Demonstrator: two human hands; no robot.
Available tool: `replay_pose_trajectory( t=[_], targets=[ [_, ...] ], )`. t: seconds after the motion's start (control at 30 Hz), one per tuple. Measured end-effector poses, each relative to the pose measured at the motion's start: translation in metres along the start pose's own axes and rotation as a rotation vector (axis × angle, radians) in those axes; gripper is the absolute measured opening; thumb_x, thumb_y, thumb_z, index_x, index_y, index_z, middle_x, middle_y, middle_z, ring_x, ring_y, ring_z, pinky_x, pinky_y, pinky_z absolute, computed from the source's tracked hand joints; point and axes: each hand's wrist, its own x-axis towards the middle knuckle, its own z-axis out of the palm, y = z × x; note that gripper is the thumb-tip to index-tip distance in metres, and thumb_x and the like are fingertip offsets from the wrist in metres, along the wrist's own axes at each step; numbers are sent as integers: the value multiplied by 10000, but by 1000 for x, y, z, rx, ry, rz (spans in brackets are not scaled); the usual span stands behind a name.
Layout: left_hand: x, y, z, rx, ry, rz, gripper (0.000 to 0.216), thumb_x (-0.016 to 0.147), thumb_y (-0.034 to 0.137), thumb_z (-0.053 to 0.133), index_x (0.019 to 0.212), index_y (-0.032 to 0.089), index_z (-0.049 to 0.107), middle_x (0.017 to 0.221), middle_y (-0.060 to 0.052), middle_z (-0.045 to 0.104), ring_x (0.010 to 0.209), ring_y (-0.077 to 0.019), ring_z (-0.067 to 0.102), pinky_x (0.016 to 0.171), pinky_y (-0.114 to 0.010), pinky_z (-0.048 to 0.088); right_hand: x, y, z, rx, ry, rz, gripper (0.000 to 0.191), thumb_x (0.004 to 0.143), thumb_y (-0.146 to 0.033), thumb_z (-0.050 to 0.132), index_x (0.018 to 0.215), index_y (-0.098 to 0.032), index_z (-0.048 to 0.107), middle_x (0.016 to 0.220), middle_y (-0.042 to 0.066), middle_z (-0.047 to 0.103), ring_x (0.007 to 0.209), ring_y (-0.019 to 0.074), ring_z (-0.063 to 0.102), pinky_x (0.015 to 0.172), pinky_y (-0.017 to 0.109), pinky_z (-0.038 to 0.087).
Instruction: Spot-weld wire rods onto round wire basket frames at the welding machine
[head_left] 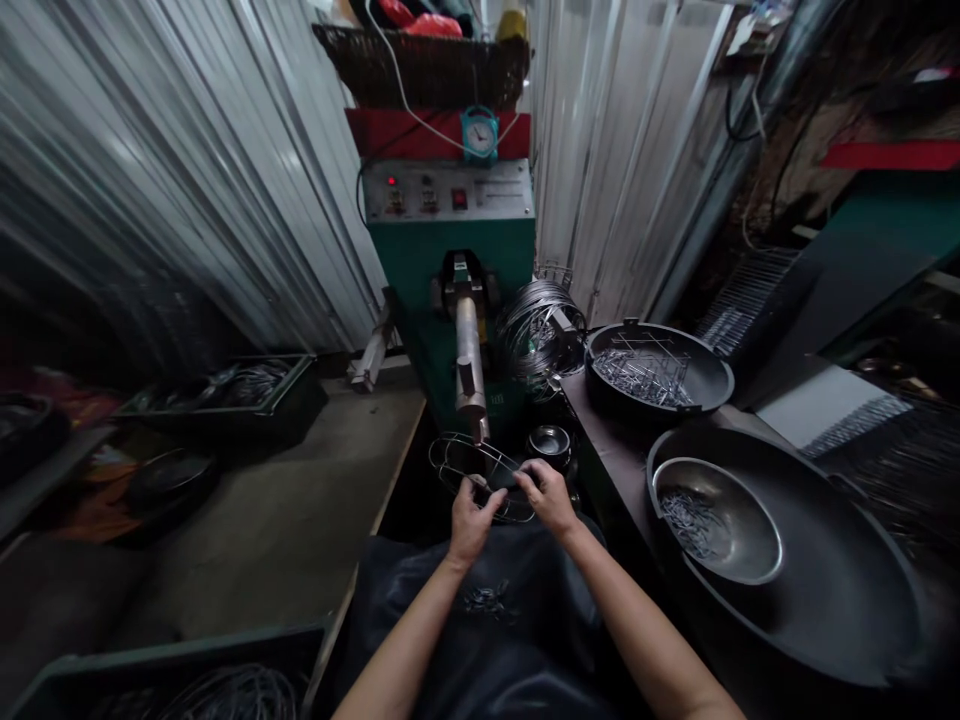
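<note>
Jutting past fingers: wire frame

In front of your left hand and your right hand, the metal arm of the machine ends near the wire frame and blocks the straight way forward. On your right, the cup stands close, then the desk with the large pan and the round pan; the wire coil narrows the space beside the arm. On your left, past the wooden edge, the floor gives free room until the crate.
</note>
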Motion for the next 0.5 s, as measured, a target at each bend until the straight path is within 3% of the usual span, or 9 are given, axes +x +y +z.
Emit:
replay_pose_trajectory(
  t=[0.23,0.5],
  targets=[
    [13,1,-12,-178,57,-56,302,663,372,675,798,180,484,720,28,492,632,-96,480,614,-230,403,22,-15,23,-116,-5,-46,218,814,-353,507,661,-198,526,690,32,555,657,156,512,634,273,414],
    [15,12,-12,-261,54,-84,294,650,359,682,777,181,485,707,38,493,636,-94,485,627,-231,406,27,-19,22,-193,-19,-52,202,817,-341,504,673,-201,533,703,33,557,665,155,509,630,266,408]
  ],
)
